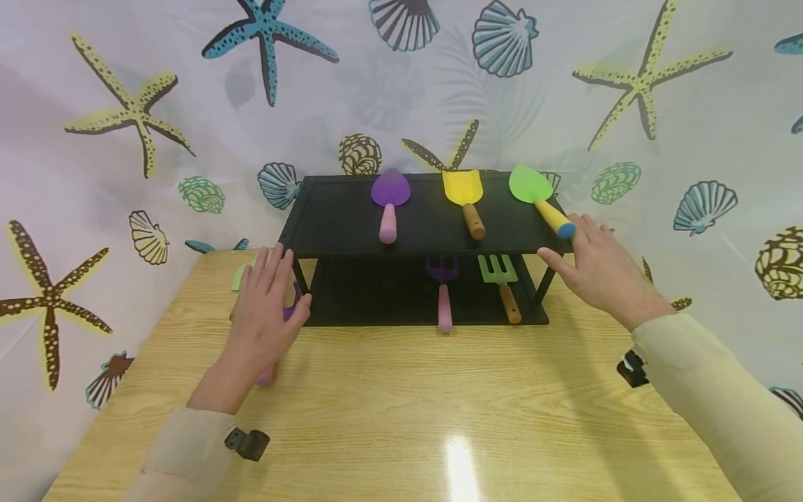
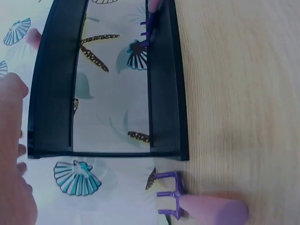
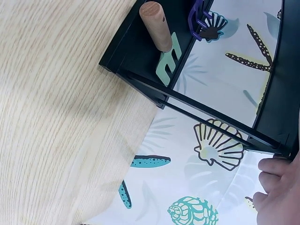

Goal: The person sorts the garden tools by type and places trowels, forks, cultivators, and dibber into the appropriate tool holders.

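A black two-tier shelf (image 1: 339,216) stands on the table. My left hand (image 1: 266,307), its fingers straight, is beside the shelf's left end. It partly hides a purple garden fork with a pink handle (image 2: 211,208) and a green-tipped tool (image 1: 238,277). My right hand (image 1: 605,272) is at the shelf's right end, fingers extended and thumb by the front corner. Close to it on the top tier lies a green trowel (image 1: 530,184) with a yellow, blue-ended handle. Neither hand holds a tool.
Also on the top tier are a purple trowel (image 1: 390,188) and a yellow shovel (image 1: 463,187). Below lie a purple fork (image 1: 444,300) and a green fork (image 1: 500,270). Behind the wooden table (image 1: 389,404) hangs a cloth with starfish and shells (image 1: 401,84).
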`<control>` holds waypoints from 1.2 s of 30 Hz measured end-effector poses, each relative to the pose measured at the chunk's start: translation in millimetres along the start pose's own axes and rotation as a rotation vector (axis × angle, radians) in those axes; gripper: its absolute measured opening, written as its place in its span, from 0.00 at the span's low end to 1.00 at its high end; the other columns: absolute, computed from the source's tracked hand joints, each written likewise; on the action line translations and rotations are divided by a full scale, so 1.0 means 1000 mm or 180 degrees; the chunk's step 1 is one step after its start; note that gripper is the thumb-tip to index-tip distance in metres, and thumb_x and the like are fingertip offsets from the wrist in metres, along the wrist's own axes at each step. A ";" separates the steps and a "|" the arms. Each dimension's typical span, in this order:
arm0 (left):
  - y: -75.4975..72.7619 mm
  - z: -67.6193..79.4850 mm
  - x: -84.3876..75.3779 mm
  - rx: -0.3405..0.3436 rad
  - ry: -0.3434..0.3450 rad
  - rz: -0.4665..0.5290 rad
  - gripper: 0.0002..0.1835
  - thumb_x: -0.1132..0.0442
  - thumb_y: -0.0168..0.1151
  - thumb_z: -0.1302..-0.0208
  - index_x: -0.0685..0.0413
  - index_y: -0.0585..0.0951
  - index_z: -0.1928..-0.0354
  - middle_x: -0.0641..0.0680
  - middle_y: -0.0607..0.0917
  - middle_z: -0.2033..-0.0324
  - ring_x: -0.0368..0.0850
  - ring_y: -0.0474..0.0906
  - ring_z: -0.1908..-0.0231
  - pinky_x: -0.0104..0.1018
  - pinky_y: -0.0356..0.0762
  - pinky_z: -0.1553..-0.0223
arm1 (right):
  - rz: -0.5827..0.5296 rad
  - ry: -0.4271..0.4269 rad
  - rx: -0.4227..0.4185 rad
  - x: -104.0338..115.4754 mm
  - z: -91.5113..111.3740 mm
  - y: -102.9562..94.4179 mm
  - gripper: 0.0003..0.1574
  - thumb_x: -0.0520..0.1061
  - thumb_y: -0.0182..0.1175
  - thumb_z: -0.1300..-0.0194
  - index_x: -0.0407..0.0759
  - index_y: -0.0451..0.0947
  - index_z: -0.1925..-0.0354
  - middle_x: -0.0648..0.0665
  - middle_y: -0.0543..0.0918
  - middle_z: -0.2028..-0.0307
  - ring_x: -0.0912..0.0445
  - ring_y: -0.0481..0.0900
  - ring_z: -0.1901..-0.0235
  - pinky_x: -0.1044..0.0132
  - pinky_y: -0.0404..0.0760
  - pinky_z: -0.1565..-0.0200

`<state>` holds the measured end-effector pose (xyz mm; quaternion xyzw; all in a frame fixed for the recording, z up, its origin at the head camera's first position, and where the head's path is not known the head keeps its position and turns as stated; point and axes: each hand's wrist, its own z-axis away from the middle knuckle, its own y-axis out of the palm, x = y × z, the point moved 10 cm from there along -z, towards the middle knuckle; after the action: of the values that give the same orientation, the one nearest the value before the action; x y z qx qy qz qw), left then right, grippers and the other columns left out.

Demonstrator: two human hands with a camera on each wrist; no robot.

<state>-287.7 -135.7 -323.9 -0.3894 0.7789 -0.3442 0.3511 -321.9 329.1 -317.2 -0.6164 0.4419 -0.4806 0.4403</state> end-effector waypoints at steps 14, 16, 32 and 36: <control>0.004 0.025 0.014 0.0016 -0.0017 -0.0011 0.38 0.56 0.56 0.32 0.61 0.58 0.25 0.65 0.57 0.24 0.66 0.51 0.25 0.67 0.48 0.26 | -0.0025 0.0015 -0.0035 -0.002 0.001 -0.002 0.62 0.76 0.35 0.29 0.26 0.42 0.25 0.24 0.47 0.25 0.31 0.42 0.24 0.36 0.41 0.25; 0.006 0.028 0.015 -0.0004 0.0009 -0.0035 0.38 0.56 0.56 0.33 0.62 0.59 0.25 0.66 0.59 0.25 0.67 0.53 0.26 0.67 0.50 0.27 | -0.0036 0.0018 -0.0034 -0.001 0.001 -0.002 0.62 0.76 0.35 0.29 0.27 0.41 0.24 0.24 0.47 0.25 0.31 0.42 0.24 0.36 0.41 0.25; 0.050 0.065 0.045 0.0706 -0.0340 -0.0048 0.38 0.56 0.56 0.31 0.69 0.56 0.26 0.71 0.57 0.26 0.69 0.50 0.25 0.65 0.53 0.27 | -0.0071 0.0000 -0.0045 0.001 0.001 -0.001 0.61 0.75 0.36 0.28 0.27 0.40 0.24 0.24 0.47 0.25 0.31 0.42 0.24 0.36 0.41 0.25; 0.065 0.075 0.055 0.1018 -0.0489 0.0025 0.39 0.54 0.54 0.30 0.70 0.54 0.25 0.72 0.54 0.25 0.70 0.46 0.25 0.65 0.51 0.26 | -0.0075 0.0005 -0.0034 0.001 0.000 0.000 0.61 0.76 0.36 0.29 0.28 0.39 0.24 0.24 0.47 0.25 0.31 0.42 0.24 0.36 0.41 0.25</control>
<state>-274.5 -172.2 -430.3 -0.3507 0.6865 -0.4316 0.4684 -321.4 328.3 -316.6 -0.6235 0.4375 -0.4839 0.4309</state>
